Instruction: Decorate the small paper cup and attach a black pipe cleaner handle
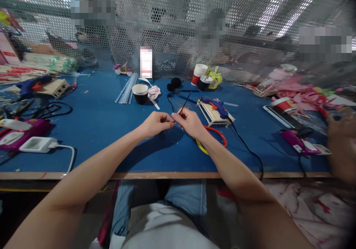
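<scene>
In the head view, the left hand and right hand meet above a blue worktop. The right fingers pinch a thin dark strip, which slants up past them; the left fingers are pressed together just beside its lower end, and what lies between them is too small to tell.

Just beyond the hands lie a black fluffy ball and a dark cord. Beside the right hand, a blue glue gun rests on a stick-built stand; its black cable runs to the front edge, near the right forearm. A red ring and a yellow ring lie partly hidden by that forearm.

Farther back are a dark cup, a pale ribbon, clear sticks, a lit phone, red-and-white cups and a yellow bag, before a perforated screen.

A second glue gun and a white adapter crowd the left. On the right are pink scraps, a tablet and another person's blurred arm.
</scene>
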